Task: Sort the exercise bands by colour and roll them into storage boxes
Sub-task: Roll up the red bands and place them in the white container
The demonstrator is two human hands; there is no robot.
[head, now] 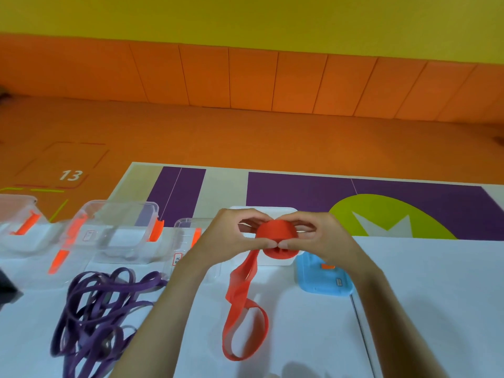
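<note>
Purple bands (95, 317) sit tangled near the left front edge of the white table (436, 296). Left hand (226, 238) and right hand (319, 236) both pinch the half-rolled red band (275, 236) over mid-table, its tail (245, 331) drooping onto the surface. It looks soft and stretchy (light too), so I'd squeeze the coil's flat sides or it'll probably spring open. Clear storage boxes (120, 233) wait far left.

Prob. a gym or kids' activity rm. Orange wall panels (245, 77) across 12 o'clock, yellow wall (245, 17) above. Orange sports floor (191, 137) w/ marked box no. 13 (71, 175) at 10, purple/green floor graphic (381, 203) at 1. On white table (422, 282): purple bands (90, 334) at 7, red band (240, 290) at 6.
</note>
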